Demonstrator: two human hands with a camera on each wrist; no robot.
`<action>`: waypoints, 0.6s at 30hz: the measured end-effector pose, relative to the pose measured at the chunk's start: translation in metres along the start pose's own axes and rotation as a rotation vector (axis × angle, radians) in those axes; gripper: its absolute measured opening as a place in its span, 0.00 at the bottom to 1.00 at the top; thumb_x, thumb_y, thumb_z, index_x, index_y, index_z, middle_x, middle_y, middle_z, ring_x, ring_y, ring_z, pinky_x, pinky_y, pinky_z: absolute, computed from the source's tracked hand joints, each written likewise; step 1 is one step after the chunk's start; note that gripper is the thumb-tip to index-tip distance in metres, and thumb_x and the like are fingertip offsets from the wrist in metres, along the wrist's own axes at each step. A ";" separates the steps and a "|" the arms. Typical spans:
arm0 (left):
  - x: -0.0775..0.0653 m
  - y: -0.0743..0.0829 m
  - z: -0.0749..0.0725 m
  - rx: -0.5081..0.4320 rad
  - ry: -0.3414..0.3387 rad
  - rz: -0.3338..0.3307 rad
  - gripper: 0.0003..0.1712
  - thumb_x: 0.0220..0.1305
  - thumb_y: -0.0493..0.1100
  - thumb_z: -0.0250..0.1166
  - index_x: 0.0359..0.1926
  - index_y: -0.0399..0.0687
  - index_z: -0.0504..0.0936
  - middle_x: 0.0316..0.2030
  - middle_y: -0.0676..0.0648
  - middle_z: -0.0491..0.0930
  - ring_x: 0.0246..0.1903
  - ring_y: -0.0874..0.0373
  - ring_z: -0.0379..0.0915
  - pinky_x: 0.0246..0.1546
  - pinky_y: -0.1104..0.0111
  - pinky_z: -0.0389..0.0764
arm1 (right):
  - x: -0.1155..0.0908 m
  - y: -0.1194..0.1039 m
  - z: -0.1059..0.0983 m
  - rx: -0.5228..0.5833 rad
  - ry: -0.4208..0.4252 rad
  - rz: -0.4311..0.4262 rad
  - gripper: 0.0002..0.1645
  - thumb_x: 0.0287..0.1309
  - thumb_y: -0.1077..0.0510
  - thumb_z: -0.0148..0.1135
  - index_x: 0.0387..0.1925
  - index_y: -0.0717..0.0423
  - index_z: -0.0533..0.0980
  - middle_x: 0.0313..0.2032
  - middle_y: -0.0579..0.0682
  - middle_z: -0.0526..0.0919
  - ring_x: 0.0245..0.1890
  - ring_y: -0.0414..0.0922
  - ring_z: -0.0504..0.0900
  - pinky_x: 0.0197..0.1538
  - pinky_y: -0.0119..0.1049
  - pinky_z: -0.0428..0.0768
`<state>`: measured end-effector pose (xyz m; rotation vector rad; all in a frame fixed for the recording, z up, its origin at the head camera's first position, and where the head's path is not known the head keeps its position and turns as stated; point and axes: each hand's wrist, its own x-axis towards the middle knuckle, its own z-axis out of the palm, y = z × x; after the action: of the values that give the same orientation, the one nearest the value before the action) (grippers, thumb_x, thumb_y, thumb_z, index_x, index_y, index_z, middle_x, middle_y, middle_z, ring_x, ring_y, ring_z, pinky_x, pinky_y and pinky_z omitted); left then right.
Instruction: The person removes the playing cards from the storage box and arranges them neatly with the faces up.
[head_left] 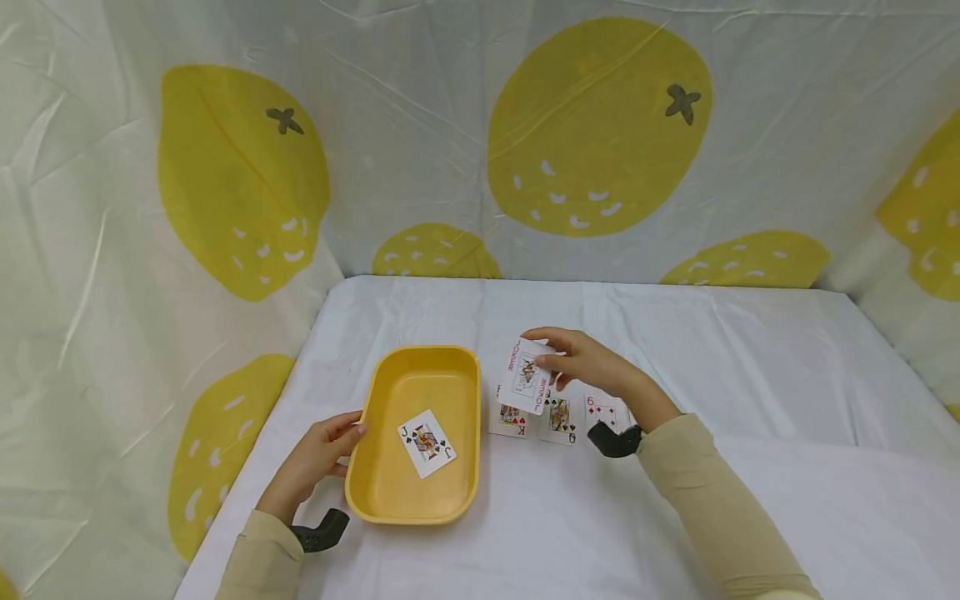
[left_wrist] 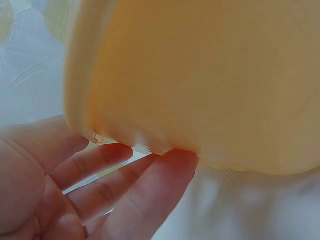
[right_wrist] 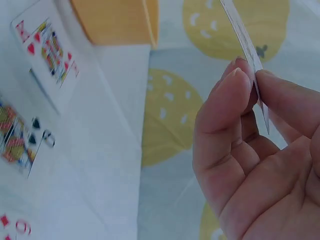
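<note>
My right hand (head_left: 581, 358) pinches a joker card (head_left: 522, 375) between thumb and fingers, above the cloth. In the right wrist view, that card (right_wrist: 247, 45) is seen nearly edge-on. Beneath and beside it lie a king of hearts (head_left: 510, 423), a queen of spades (head_left: 558, 419) and a six of diamonds (head_left: 600, 408), partly covered by the joker or the right arm. With thumb and fingers at the rim, my left hand (head_left: 318, 454) holds the left side of a yellow tray (head_left: 468, 367). Inside the tray, a jack of spades (head_left: 427, 443) rests face up.
A white cloth (head_left: 600, 533) covers the table. Behind and to the left hangs a curtain (head_left: 420, 125) printed with lemons. Dark wrist-worn devices, a left one (head_left: 322, 532) and a right one (head_left: 615, 440), stick out by the sleeves.
</note>
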<state>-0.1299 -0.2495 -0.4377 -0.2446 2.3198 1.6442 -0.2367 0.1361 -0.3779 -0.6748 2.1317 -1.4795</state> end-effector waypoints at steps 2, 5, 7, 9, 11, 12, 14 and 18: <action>0.000 0.000 0.001 0.000 0.000 0.001 0.28 0.63 0.46 0.56 0.61 0.36 0.65 0.47 0.37 0.74 0.37 0.50 0.76 0.28 0.61 0.80 | -0.014 0.009 -0.014 -0.025 0.016 0.024 0.27 0.61 0.58 0.54 0.61 0.53 0.63 0.40 0.57 0.75 0.28 0.51 0.74 0.32 0.42 0.78; 0.001 0.000 0.002 -0.003 -0.005 0.004 0.28 0.64 0.46 0.56 0.61 0.36 0.65 0.47 0.37 0.74 0.37 0.50 0.76 0.28 0.61 0.80 | -0.037 0.023 -0.035 -0.066 0.041 0.067 0.26 0.62 0.57 0.52 0.62 0.52 0.63 0.40 0.56 0.75 0.27 0.50 0.73 0.30 0.40 0.77; 0.001 0.001 0.002 0.001 -0.008 0.007 0.28 0.64 0.45 0.56 0.61 0.36 0.65 0.47 0.37 0.74 0.37 0.50 0.76 0.29 0.61 0.80 | -0.054 0.032 -0.048 -0.084 0.053 0.097 0.25 0.63 0.57 0.50 0.62 0.52 0.63 0.39 0.56 0.75 0.26 0.48 0.72 0.28 0.36 0.75; 0.001 0.001 0.002 0.003 -0.007 0.007 0.28 0.64 0.45 0.56 0.61 0.36 0.64 0.47 0.37 0.74 0.37 0.50 0.76 0.28 0.61 0.80 | -0.071 0.042 -0.059 -0.104 0.064 0.121 0.25 0.65 0.57 0.48 0.62 0.54 0.62 0.38 0.57 0.74 0.26 0.46 0.72 0.27 0.34 0.73; 0.001 0.001 0.002 0.005 -0.005 0.006 0.27 0.64 0.45 0.55 0.61 0.36 0.64 0.48 0.36 0.74 0.38 0.50 0.76 0.28 0.61 0.80 | -0.087 0.052 -0.070 -0.115 0.078 0.147 0.24 0.65 0.57 0.47 0.62 0.55 0.61 0.37 0.57 0.74 0.25 0.45 0.71 0.26 0.33 0.70; 0.000 0.001 0.002 0.006 -0.003 0.004 0.28 0.64 0.45 0.55 0.61 0.36 0.64 0.48 0.36 0.74 0.38 0.50 0.76 0.28 0.61 0.80 | -0.096 0.057 -0.076 -0.117 0.084 0.163 0.25 0.65 0.57 0.46 0.62 0.56 0.60 0.36 0.57 0.74 0.25 0.45 0.71 0.26 0.32 0.69; 0.000 0.001 0.003 0.008 -0.001 -0.002 0.28 0.64 0.46 0.56 0.61 0.36 0.64 0.48 0.37 0.74 0.38 0.50 0.76 0.28 0.61 0.80 | -0.112 0.067 -0.085 -0.129 0.094 0.195 0.25 0.66 0.57 0.46 0.62 0.58 0.60 0.34 0.56 0.73 0.24 0.44 0.70 0.25 0.32 0.68; -0.001 0.001 0.004 0.018 0.006 -0.012 0.29 0.63 0.48 0.56 0.61 0.37 0.65 0.47 0.38 0.75 0.37 0.51 0.76 0.28 0.61 0.80 | -0.138 0.084 -0.099 -0.170 0.113 0.287 0.26 0.65 0.55 0.46 0.62 0.57 0.60 0.33 0.54 0.71 0.24 0.42 0.67 0.27 0.32 0.66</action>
<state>-0.1285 -0.2454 -0.4371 -0.2588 2.3315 1.6190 -0.2020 0.3185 -0.4134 -0.3290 2.3444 -1.2183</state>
